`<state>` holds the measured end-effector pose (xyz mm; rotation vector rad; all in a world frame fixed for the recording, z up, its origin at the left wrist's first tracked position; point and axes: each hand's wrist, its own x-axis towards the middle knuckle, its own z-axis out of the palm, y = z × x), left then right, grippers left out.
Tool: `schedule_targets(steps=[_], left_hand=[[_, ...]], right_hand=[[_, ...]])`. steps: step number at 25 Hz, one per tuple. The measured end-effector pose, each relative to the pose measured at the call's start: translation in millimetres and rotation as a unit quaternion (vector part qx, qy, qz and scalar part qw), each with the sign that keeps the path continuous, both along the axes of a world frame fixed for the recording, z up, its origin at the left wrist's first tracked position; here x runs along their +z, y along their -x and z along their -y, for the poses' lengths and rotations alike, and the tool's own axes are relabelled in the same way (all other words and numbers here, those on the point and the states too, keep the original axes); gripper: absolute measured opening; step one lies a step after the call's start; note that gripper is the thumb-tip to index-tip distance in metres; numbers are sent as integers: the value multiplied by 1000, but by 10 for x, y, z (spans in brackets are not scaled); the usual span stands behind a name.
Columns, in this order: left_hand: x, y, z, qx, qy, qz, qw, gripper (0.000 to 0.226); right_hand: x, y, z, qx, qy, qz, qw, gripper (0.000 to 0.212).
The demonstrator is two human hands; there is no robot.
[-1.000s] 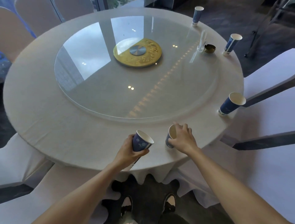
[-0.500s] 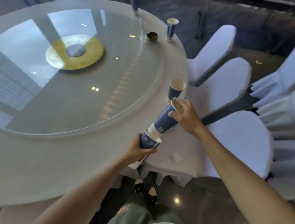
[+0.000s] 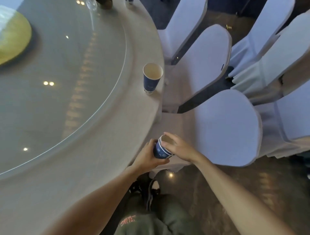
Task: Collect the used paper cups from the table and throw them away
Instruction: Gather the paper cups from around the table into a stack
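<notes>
Two blue paper cups nested as one stack (image 3: 161, 150) hang just off the table's near right edge. My left hand (image 3: 147, 157) grips the stack from below and the side. My right hand (image 3: 178, 146) rests on its rim, fingers curled over the top. Another blue paper cup (image 3: 151, 78) with a white inside stands upright on the round table (image 3: 137, 107), close to its right edge and further from me than my hands.
A glass turntable (image 3: 58, 83) with a yellow centre disc (image 3: 11, 36) covers most of the table. White-covered chairs (image 3: 223, 124) crowd the right side. A small glass (image 3: 91, 4) and a small bowl (image 3: 104, 2) sit at the far top edge. My feet stand on dark floor below.
The cup in my right hand has slid fully into the cup in my left hand. The view has shifted right along the table; the standing cup is now nearer.
</notes>
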<state>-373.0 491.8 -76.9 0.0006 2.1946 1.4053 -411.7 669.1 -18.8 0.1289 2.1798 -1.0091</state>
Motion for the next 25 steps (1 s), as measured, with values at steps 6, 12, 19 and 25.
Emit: schedule_targets(steps=[6,12,19,25], left_hand=[[-499,-125,-125,62,69,44,995,88],[-1198,70,-403,165,76,60,981,86],[-2048,249,-599,243,79,28,966,81],[-2213,118,-650,242,99,47,964,80]], right_hand=[[-670,117,-151,-98,-16,11,995,60],[-1945,360,-561,70,-233,-17,970,74],[-3285,124,-616,283,-270,-9,920,87],[-3465,-102,-917,266,-243,4,933,43]])
